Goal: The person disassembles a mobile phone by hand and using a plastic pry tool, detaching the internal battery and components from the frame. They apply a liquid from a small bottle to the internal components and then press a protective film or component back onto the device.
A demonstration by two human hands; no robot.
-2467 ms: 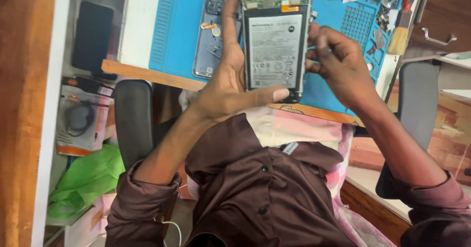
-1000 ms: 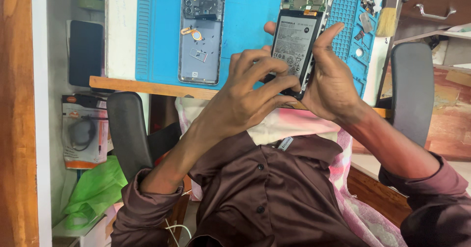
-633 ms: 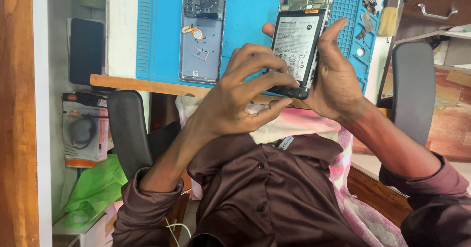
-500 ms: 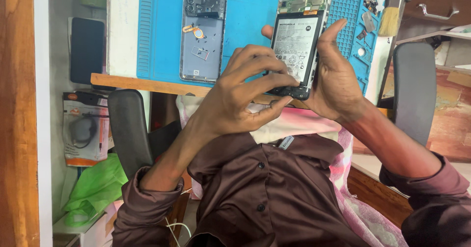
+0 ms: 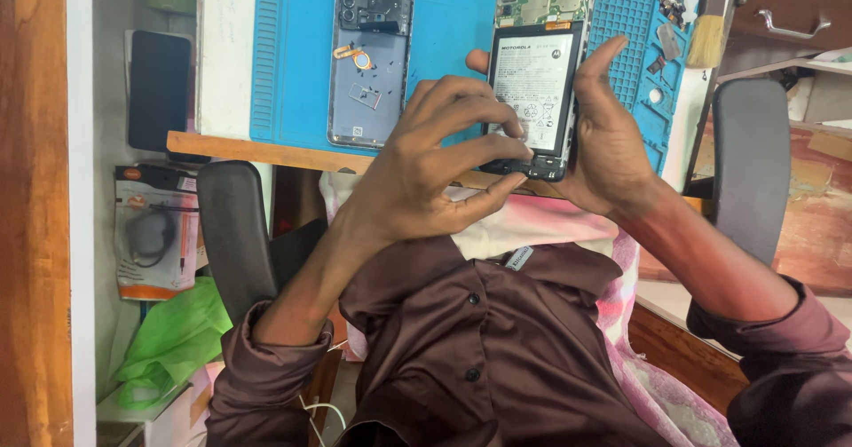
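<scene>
Opened phone (image 5: 532, 92), back off, battery still seated, sits at 12 o'clock over blue mat (image 5: 293, 56). Right hand (image 5: 612, 141) clasps its edge; left hand (image 5: 426, 163) fingertips pinch its lower end. Removed back cover (image 5: 368, 56) lies at 11 o'clock.

Phone repair bench — blue silicone work mat (image 5: 293, 56) at 12 o'clock, detached phone back cover (image 5: 370, 56) lying on it, parts tray section (image 5: 635, 47) and dusting brush (image 5: 706, 34) at 1 o'clock, opened phone (image 5: 537, 65) with battery exposed.
</scene>
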